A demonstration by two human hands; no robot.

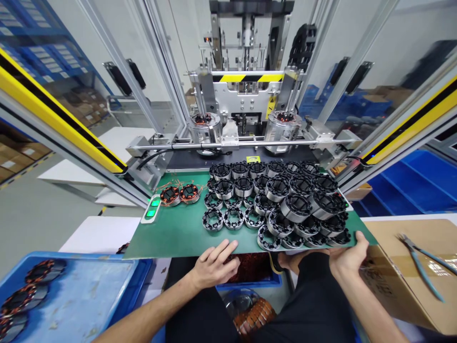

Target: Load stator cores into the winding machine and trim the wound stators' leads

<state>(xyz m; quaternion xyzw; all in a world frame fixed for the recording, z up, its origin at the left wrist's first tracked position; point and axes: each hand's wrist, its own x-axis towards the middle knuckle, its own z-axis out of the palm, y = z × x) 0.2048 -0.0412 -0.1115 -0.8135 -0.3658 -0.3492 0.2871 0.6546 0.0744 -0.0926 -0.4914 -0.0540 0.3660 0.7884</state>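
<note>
My left hand (217,264) lies at the front edge of a green tabletop (167,238), fingers stretched out, with nothing in it. At the front right corner my right hand (348,255) grips the tabletop's edge, thumb on top and the other fingers mostly hidden below. Between and beyond my hands stand many bare motor stators (233,218), steel rings with black toothed inserts, in rows and partly stacked at the right. To the left of them sit two stators wound with copper wire (189,193), loose wire ends sticking out.
Behind the tabletop stands a machine (246,100) with two metal fixtures, each topped by a copper-wound part. A blue bin (82,295) at left holds several wound stators. Pliers (421,262) lie on a cardboard box (392,286) at right. Green-lit buttons (152,209) flank the tabletop's left side.
</note>
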